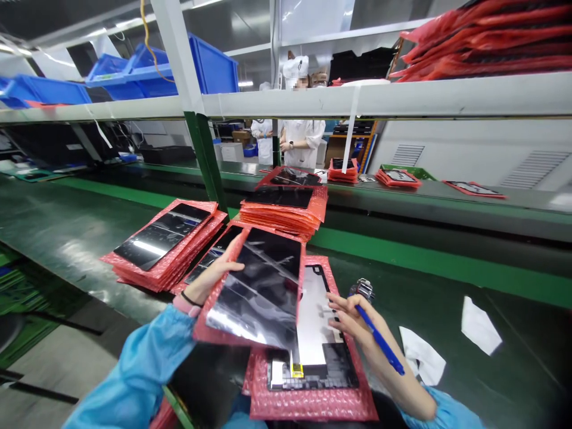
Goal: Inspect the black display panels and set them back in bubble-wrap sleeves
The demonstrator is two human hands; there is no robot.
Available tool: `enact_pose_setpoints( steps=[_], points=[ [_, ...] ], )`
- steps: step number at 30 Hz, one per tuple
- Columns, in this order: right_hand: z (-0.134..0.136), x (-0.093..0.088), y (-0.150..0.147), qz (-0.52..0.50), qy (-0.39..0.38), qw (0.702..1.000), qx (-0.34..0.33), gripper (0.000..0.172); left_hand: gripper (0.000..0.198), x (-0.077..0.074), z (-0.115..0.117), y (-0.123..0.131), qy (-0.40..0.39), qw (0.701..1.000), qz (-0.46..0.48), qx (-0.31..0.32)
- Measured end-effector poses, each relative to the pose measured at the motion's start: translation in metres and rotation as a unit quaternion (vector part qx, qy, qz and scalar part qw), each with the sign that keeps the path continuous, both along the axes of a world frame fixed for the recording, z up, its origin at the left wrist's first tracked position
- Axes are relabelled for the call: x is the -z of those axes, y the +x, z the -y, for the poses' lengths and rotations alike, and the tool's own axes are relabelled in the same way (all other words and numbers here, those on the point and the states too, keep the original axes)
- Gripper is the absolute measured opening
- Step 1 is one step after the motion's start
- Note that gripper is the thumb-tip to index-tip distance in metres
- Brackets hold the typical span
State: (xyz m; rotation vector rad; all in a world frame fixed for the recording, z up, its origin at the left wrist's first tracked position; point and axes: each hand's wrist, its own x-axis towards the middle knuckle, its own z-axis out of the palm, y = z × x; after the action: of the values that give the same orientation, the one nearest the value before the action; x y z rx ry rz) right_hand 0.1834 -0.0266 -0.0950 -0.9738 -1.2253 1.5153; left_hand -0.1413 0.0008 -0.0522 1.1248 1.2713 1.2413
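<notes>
My left hand [213,275] grips the left edge of a pink bubble-wrap sheet with a glossy dark screen panel [261,286] on it, tilted and raised over another panel. That lower screen panel [315,322], its silver and black back facing up, rests on its own pink bubble wrap [313,405] and is partly covered. My right hand [355,319] has a blue pen [379,339] tucked between its fingers. Its fingertips are at the lower panel's right edge; whether they touch it I cannot tell. A metal wristwatch-like object [363,288] lies just behind this hand.
Stacks of wrapped panels stand on the left [165,238] and behind [281,208]. White cloths [480,325] lie on the green table [429,286] at right. A green post [206,161] rises to an overhead shelf [357,101]. Two people in white stand beyond.
</notes>
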Motion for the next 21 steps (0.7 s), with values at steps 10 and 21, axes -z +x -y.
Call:
enact_pose_setpoints(
  steps=[10, 21],
  points=[
    [-0.018, 0.027, 0.074, 0.18, 0.164, 0.958, 0.154, 0.035, 0.069, 0.017, -0.045, -0.083, -0.057, 0.996, -0.072, -0.004],
    [-0.049, 0.034, 0.087, 0.327, 0.247, 0.899, 0.154, 0.003, 0.055, 0.019, -0.056, -0.105, -0.035, 0.978, -0.199, -0.056]
  ],
)
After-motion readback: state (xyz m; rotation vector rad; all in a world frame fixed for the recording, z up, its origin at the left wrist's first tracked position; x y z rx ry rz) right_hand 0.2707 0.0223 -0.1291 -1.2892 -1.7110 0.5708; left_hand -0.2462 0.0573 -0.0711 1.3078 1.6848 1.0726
